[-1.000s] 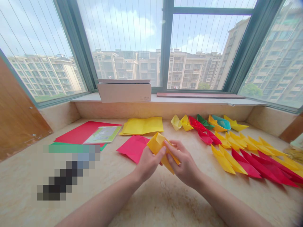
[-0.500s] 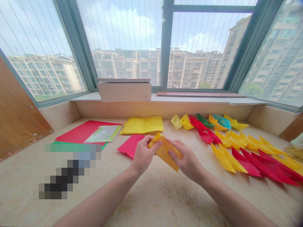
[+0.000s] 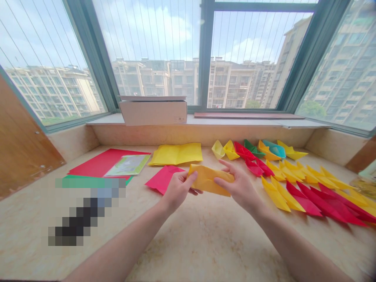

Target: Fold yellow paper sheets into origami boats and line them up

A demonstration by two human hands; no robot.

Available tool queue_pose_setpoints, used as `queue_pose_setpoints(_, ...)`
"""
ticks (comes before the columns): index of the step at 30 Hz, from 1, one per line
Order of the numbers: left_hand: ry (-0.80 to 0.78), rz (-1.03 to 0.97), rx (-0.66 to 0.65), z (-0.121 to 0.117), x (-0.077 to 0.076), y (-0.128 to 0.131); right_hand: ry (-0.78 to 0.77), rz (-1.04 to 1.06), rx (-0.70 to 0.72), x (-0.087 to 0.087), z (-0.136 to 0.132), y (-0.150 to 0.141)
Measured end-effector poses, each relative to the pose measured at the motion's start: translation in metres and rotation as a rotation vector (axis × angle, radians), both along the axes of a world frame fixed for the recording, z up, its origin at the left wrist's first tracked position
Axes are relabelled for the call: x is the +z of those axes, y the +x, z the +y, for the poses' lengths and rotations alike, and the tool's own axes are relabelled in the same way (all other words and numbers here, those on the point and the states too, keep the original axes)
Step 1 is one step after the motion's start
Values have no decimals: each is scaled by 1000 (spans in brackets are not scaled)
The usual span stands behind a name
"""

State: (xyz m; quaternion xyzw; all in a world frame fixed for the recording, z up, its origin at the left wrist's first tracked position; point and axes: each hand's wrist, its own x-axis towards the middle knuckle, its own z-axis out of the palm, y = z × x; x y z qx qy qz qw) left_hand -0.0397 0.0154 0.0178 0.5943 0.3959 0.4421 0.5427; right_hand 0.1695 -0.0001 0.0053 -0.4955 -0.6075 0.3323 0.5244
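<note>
Between my two hands, above the counter, is a folded piece of orange-yellow paper [image 3: 210, 180]. My left hand [image 3: 179, 186] pinches its left end, thumb on the front and fingers behind. At the right end my right hand [image 3: 239, 184] grips it, its thumb pressed on the front face and the index finger raised over the top edge. Behind my left hand a pink-red sheet of paper [image 3: 160, 179] lies partly hidden. Farther back rests a stack of yellow paper [image 3: 176, 154] with a crease down its middle.
Folded paper boats in several colours stand in rows on the right, among them yellow boats [image 3: 276, 194] and red boats [image 3: 326, 203]. Red sheets [image 3: 96, 162] and a clear packet [image 3: 127, 165] lie left. A white box [image 3: 152, 112] sits on the windowsill; a blurred patch covers something at left.
The orange-yellow paper has turned from a downward slant to nearly level. My right hand has moved slightly right and up, its index finger lifting.
</note>
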Motion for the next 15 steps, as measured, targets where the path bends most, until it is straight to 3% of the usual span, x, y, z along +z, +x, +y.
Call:
queue_pose_setpoints(4,-33,-35,-67,-1,0,0,-74,399,100,3,4,5)
queue_pose_setpoints(7,-27,-3,-118,-1,0,0,-78,558,125,3,6,5)
queue_pose_setpoints(15,-47,19,-134,0,-3,1,-130,513,159,-2,8,6)
